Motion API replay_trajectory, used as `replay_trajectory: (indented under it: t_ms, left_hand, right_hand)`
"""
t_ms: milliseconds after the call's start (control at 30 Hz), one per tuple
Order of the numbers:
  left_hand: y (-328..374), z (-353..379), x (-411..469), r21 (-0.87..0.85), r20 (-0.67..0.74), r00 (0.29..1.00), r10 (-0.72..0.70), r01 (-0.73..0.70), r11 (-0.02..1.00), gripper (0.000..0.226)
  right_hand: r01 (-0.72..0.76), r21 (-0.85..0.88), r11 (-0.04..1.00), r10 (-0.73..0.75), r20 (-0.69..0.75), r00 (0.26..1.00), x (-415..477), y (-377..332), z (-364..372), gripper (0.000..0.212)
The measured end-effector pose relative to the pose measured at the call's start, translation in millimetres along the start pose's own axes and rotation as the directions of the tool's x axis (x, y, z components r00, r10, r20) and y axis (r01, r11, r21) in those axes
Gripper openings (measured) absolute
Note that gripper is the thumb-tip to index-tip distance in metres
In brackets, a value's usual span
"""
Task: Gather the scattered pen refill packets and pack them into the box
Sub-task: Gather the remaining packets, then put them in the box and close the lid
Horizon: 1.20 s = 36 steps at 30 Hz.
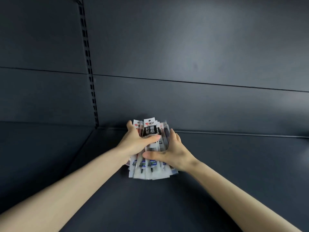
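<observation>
A: Head view. Which step?

B: Gathering, late stage by my reading. Pen refill packets are bunched into one fanned bundle, clamped between both hands. Left hand grips the upper part, thumb laid across the front, fingers curled round the far edge. Right hand grips lower down, thumb across the front, fingers wrapped round the opposite edge.

A: Where does the bundle sit?

B: Between the fingers of both hands. Printed headers poke out beyond the fingertips, clear tails hang out nearer the wrists. Tails touch or hang just above the dark shelf; cannot tell which.

A: Loose packets outside the fingers?

B: None in view.

A: Containers?

B: The box is not in view, so contents unknown. Only the shelf, its back panel and a slotted upright, well apart from the fingers.

A: Next move?

B: Judgement: square the fanned edges, locate the box, carry the bundle over without the slick sleeves sliding out.
</observation>
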<state>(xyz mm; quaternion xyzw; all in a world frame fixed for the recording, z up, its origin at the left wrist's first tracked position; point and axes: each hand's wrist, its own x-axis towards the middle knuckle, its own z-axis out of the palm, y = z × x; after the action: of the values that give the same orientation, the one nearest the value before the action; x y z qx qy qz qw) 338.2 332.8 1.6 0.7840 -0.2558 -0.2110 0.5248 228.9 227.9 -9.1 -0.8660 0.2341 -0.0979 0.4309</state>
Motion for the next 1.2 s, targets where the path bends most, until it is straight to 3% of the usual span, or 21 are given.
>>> replay_trajectory:
  t_ms: [67, 167, 267, 333, 500, 633, 733, 800, 933, 1000, 1133, 1200]
  left_hand:
    - [2, 4, -1, -0.065, 0.004, 1.000, -0.013, 0.013, 0.998, 0.098]
    - [3, 7, 0, -0.136, 0.048, 0.999, -0.023, 0.030, 0.990, 0.078]
    - [7, 8, -5, -0.249, 0.138, 0.990, -0.038, 0.072, 0.966, 0.036]
    - [10, 6, -9, -0.285, 0.168, 0.983, -0.078, 0.124, 0.951, 0.022]
    - [11, -1, -17, -0.388, 0.223, 0.971, -0.089, 0.172, 0.905, 0.021]
    - [11, -4, -22, -0.477, 0.275, 0.961, -0.020, 0.155, 0.865, 0.005]
    - [16, -6, -29, -0.557, 0.265, 0.961, 0.075, 0.089, 0.825, 0.010]
    - [22, -7, -33, -0.575, 0.185, 0.963, 0.197, -0.056, 0.816, 0.018]
    - [24, -7, -36, -0.468, 0.045, 0.883, 0.466, -0.394, 0.791, 0.064]
    - [19, -8, -35, -0.473, 0.064, 0.864, 0.499, -0.414, 0.778, 0.077]
    - [14, -12, -36, -0.483, 0.174, 0.835, 0.522, -0.390, 0.784, 0.061]
    - [13, -13, -36, -0.484, 0.180, 0.834, 0.522, -0.387, 0.785, 0.061]
  right_hand:
    - [-0.004, 0.043, 0.999, 0.004, -0.011, 1.000, 0, 2, 1, 0.129]
    - [0.008, 0.124, 0.992, -0.005, -0.031, 1.000, 3, 7, 3, 0.110]
    - [0.022, 0.251, 0.968, -0.026, 0.012, 1.000, 0, 8, 4, 0.096]
    - [0.033, 0.383, 0.923, -0.060, 0.058, 0.997, -4, 6, 5, 0.084]
    - [0.089, 0.524, 0.847, -0.157, 0.086, 0.984, -9, 2, 11, 0.073]
    - [0.206, 0.538, 0.817, -0.269, 0.040, 0.962, -12, 0, 9, 0.078]
    - [0.301, 0.450, 0.841, -0.321, -0.033, 0.947, -10, -4, 7, 0.087]
    - [0.386, 0.326, 0.863, -0.371, -0.109, 0.922, -12, -12, 6, 0.094]
    - [0.489, 0.302, 0.819, -0.480, -0.107, 0.871, -15, -14, -3, 0.100]
    - [0.499, 0.347, 0.794, -0.509, -0.069, 0.858, -19, -14, -8, 0.098]
    - [0.461, 0.353, 0.814, -0.473, -0.058, 0.879, -20, -12, -6, 0.079]
    - [0.433, 0.371, 0.821, -0.441, -0.068, 0.895, -18, -8, -4, 0.079]
